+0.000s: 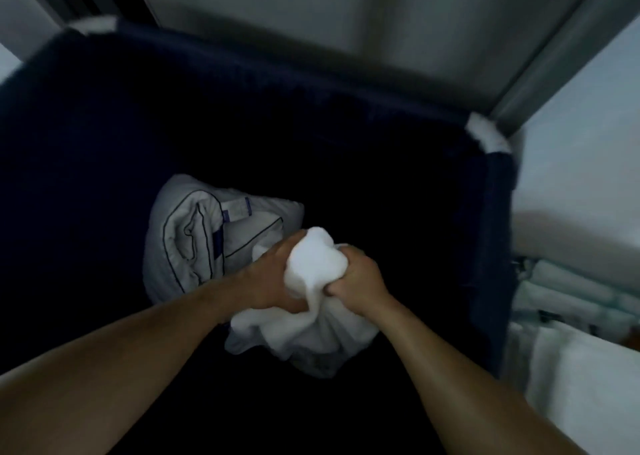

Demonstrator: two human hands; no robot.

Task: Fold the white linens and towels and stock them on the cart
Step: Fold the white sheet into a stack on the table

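white towel (317, 260), bunched into a soft lump, sits a little below the middle of the view and is held over the dark inside of a navy fabric laundry bin (277, 74). both bare forearms reach in from the bottom corners, at 7 and 5 o'clock.

the left hands' side: the left hand (270, 281) wraps its fingers round the towel from 9 o'clock, thumb up along the cloth. the right hand (356, 280) is curled tight into the same bunch from 3 o'clock, knuckles facing up. the two hands nearly touch, with the towel squeezed between them. loose folds of the towel hang below the hands toward 6 o'clock.

at 10 o'clock from the towel, down in the bin, lies a crumpled white linen with dark piping (194, 236) and a small label; the left hand overlaps its near edge.

the bin's rim shows white corner pieces, one at 11 o'clock (93, 25) and one at 2 o'clock (486, 136). outside the bin at 4 o'clock are stacked white linens (571, 288), blurred.
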